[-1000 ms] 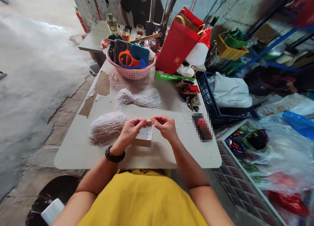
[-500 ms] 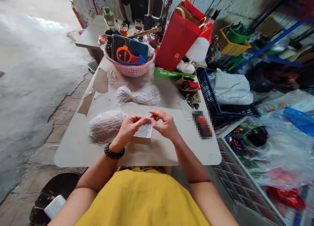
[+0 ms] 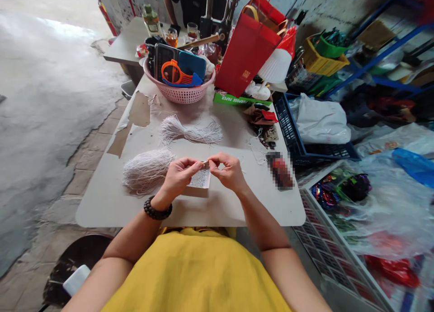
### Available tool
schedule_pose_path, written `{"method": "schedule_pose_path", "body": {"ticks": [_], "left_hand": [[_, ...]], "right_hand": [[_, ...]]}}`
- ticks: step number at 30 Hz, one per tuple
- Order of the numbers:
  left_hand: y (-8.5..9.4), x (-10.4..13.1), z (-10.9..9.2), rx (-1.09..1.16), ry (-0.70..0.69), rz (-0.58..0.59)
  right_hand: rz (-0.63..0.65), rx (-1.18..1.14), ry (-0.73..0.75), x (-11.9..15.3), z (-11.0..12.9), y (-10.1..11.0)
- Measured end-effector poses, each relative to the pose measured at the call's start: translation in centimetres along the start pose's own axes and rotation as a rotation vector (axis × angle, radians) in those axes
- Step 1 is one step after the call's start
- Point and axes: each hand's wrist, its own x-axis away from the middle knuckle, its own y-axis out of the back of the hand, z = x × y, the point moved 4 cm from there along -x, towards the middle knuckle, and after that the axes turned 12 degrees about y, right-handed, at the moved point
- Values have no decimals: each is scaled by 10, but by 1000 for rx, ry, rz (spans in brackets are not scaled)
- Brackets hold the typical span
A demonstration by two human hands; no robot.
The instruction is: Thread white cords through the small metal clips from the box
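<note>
My left hand (image 3: 183, 174) and my right hand (image 3: 228, 171) meet over a shallow box (image 3: 200, 180) filled with short white string pieces. Both are closed in a pinch, thumb against forefinger, on a bit of white string (image 3: 205, 163); most of it is hidden by the fingertips. To the left, close to my left hand, lies a thick bundle of white string (image 3: 145, 171). A second white string bundle (image 3: 191, 132), drawn in at its middle, rests farther back on the table (image 3: 111, 208).
A pink basket (image 3: 183, 94) of odds and ends stands at the back, with a red paper bag (image 3: 249, 45) and a white lamp (image 3: 276, 67) beside it. Right of the table are a blue crate (image 3: 288, 122) and a white crate (image 3: 342, 244). A person (image 3: 193, 4) is beyond.
My right fingers have lowered and closed in nearer to my left fingertips, with the forefinger more bent. The string bundles and box have stayed put.
</note>
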Motion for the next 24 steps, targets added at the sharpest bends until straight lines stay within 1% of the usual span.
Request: {"method": "schedule_pose_path", "body": {"ticks": [3,6,10,12,13,15,18,20,22,23,24], "left_hand": [[2,6,-6,-87,-46,-2],[5,10,-8,-178,-63,20],[9,15,-4,-319,-55,119],[11,21,-1,-445,-58,191],[13,25,1,-518,-68,223],[16,35,3,-644,-104,265],[20,48,4,-715,-168,287],[21,52,4,-710,-197,288],[24,54,4,-716,-220,291],[26,54,3,-725,-241,278],[31,53,0,-737,-276,238]], "right_hand": [[156,-50,45,0,3,-1],[309,14,144,1,10,-4],[401,190,266,9,23,-9],[421,165,293,16,29,-10],[424,104,288,20,31,-10],[411,-71,232,29,32,-9],[388,-308,96,41,30,-12],[383,-386,34,46,28,-18],[395,-419,9,48,25,-21],[414,-425,7,48,21,-20],[434,-416,-1,47,15,-17]]}}
